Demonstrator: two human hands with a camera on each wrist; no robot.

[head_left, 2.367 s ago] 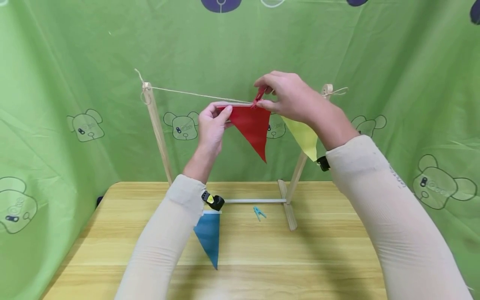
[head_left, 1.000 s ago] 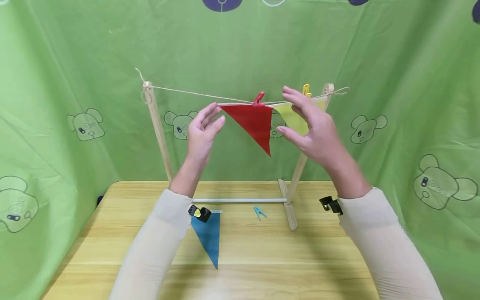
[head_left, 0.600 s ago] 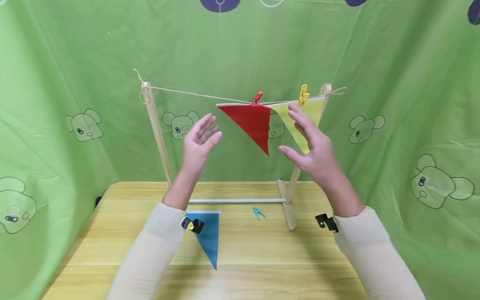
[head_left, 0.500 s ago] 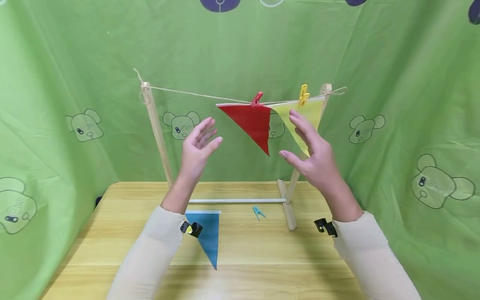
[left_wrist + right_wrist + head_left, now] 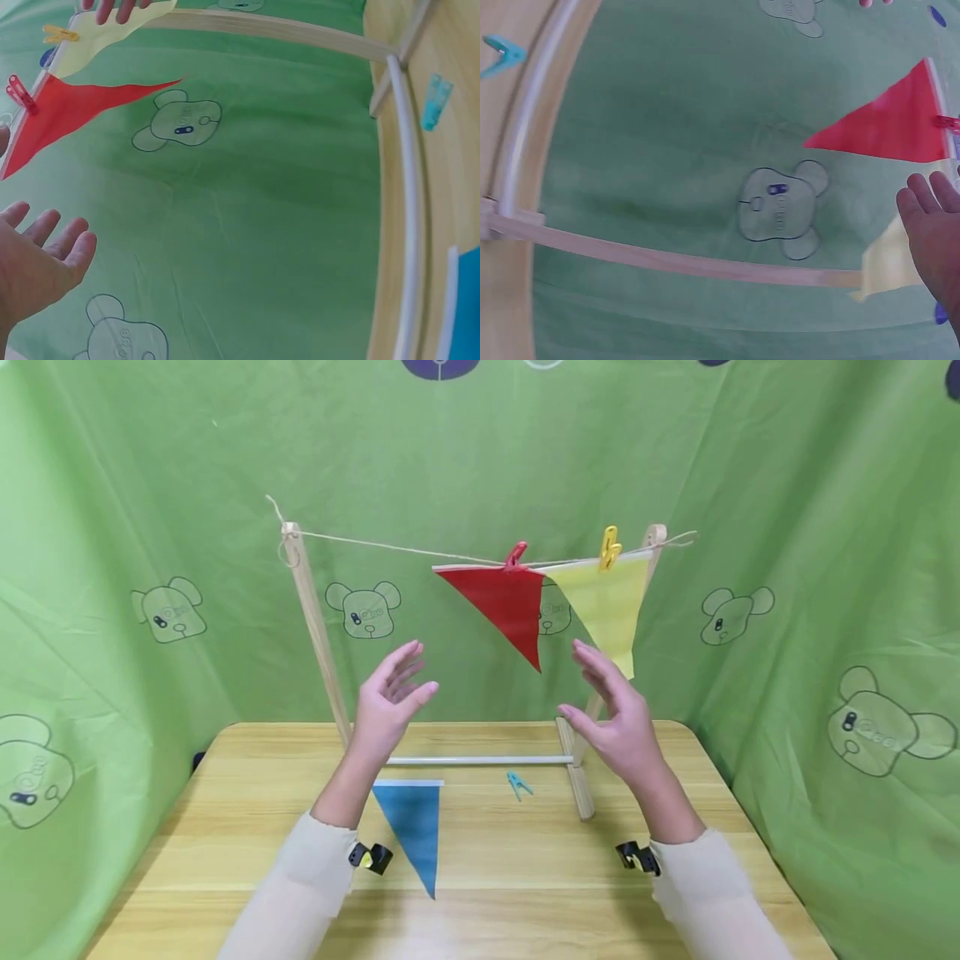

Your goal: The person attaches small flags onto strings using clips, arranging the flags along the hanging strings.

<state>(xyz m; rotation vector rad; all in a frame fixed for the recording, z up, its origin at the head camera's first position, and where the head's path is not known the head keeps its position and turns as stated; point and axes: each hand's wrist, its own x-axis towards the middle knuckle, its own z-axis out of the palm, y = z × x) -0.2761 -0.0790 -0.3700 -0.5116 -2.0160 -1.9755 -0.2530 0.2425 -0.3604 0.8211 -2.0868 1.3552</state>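
Note:
A red pennant hangs from a string by a red clothespin. To its right a yellow pennant hangs by a yellow clothespin. My left hand is in the air below and left of the red pennant, fingers relaxed and holding nothing. My right hand is just below the yellow pennant, thumb and fingers spread, also holding nothing. On the table lie a blue pennant with a white top strip and a light-blue clothespin.
The string is tied between a left wooden post and a right wooden post. A white rod joins the stand low down, near the back of the wooden table. Green printed cloth surrounds the table.
My right hand has let go of the red clothespin, and my left hand has released the red pennant's corner. Both hands have drawn back and down, leaving the red pennant hanging on the string.

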